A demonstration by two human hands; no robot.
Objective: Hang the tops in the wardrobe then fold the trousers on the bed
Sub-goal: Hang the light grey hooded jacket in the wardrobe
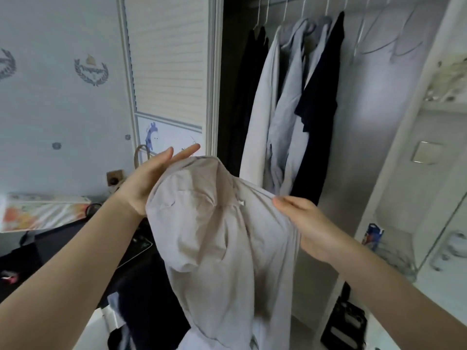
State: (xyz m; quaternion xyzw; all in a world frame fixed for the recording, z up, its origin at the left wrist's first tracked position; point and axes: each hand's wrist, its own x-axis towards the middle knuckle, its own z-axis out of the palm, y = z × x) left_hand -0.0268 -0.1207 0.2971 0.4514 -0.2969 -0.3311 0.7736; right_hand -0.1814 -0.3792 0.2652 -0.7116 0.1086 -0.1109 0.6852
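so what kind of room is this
Most likely a bedroom: an open wardrobe with tops on hangers, a dark bed strewn with clothes at left, and a pale shirt held up in both hands.

A home bedroom. An open wardrobe (303, 97) on the right holds hung clothes (285, 102). Patterned wallpaper (63, 97) covers the left wall, above a cluttered bed (38, 248).

I saw a pale beige-grey top (222, 236) nearest me. In the wardrobe (379, 122) hung black (255, 72), white (262, 109), light grey (288, 102) and navy (323, 97) garments; the far-left wallpaper (63, 109) was pale blue with grey laurel crests.
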